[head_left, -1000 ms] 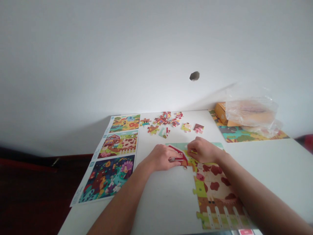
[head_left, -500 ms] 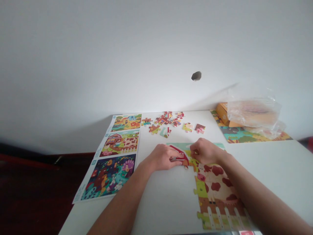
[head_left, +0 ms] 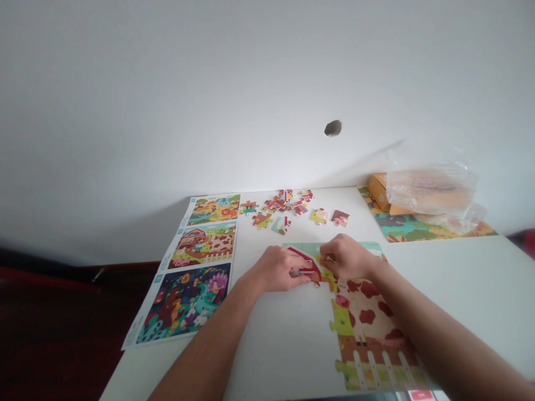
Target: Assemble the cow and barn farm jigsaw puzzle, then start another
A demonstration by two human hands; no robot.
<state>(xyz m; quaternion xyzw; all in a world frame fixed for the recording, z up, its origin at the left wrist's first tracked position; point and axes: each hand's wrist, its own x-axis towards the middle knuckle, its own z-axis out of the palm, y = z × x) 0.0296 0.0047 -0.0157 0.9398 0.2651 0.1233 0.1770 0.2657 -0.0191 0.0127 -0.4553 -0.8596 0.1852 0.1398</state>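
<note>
A partly joined farm puzzle with a spotted cow and a white fence lies on the white table. My left hand rests curled on its upper left part, fingers pinched on a red barn piece. My right hand is curled beside it, fingertips pressing on the puzzle just right of the barn piece. Loose puzzle pieces lie scattered farther back.
A printed sheet with three puzzle pictures lies at the table's left edge. At the back right an orange box and a clear plastic bag sit on another finished puzzle. A white wall stands behind.
Both hands stay on the barn piece with only small shifts; the view wobbles slightly.
</note>
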